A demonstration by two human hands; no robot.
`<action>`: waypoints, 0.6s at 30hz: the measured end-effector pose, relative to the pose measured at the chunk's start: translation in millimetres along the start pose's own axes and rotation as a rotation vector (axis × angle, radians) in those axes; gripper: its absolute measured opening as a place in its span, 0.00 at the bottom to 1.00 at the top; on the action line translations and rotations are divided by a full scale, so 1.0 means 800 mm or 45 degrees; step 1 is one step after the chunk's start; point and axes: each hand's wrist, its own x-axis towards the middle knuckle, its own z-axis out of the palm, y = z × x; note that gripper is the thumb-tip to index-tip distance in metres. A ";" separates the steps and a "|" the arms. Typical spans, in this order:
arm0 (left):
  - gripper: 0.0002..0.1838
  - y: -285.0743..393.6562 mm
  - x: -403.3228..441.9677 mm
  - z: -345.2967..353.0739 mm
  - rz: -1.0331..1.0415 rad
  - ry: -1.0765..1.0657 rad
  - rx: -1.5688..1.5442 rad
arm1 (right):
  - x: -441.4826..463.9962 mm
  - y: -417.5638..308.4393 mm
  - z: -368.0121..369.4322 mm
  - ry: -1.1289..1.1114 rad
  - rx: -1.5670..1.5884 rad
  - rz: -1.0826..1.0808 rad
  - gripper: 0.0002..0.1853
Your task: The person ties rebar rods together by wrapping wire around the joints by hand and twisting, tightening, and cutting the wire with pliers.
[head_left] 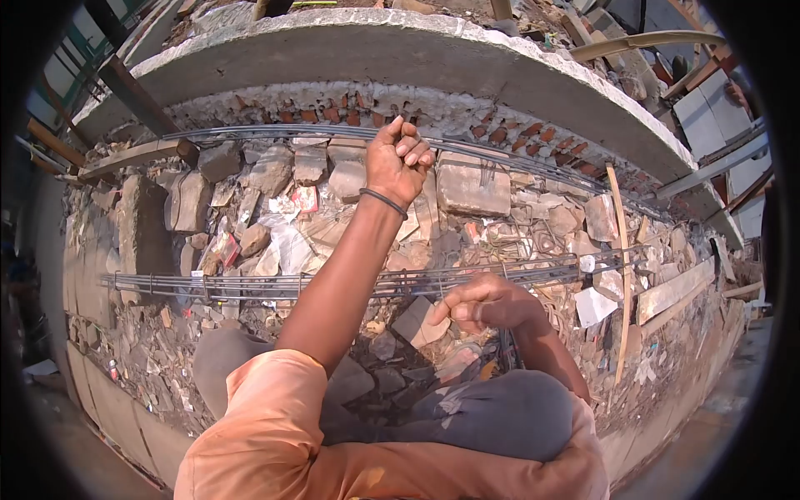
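My left hand is raised over the far bundle of steel rebar. Its fingers are curled in and the thumb and forefinger meet; anything pinched there is too small to make out. Around that wrist sits a dark band. Closer to my body, my right hand is just below the near rebar cage, which has thin stirrups around its bars. The right fingers bend down toward the thumb, and what they hold, if anything, is hidden. Dark thin strands show beneath the right wrist.
Broken bricks, stones and litter cover the ground between my bent knees and a concrete beam. A large concrete block lies past the near cage. A thin wooden strip stands on the right, and a wooden post leans at the left.
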 end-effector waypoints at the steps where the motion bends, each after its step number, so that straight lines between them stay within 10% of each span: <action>1: 0.16 -0.004 -0.002 -0.001 0.031 0.034 -0.004 | -0.011 -0.023 0.001 -0.034 0.352 -0.123 0.18; 3: 0.16 -0.016 -0.008 0.001 0.082 0.098 -0.014 | 0.008 -0.037 -0.033 0.504 1.037 -0.625 0.21; 5: 0.17 -0.023 -0.005 0.014 0.155 0.052 0.033 | 0.012 -0.013 -0.090 1.363 0.252 -0.277 0.20; 8: 0.17 -0.017 -0.002 0.040 0.261 0.026 0.012 | 0.018 0.047 -0.093 0.955 -0.955 0.405 0.19; 12: 0.17 0.009 0.005 0.009 0.210 -0.093 -0.059 | 0.016 -0.002 0.008 -0.308 0.018 0.578 0.20; 18: 0.12 0.024 0.005 0.018 0.422 0.118 0.134 | 0.026 0.009 -0.005 0.267 -0.417 0.372 0.17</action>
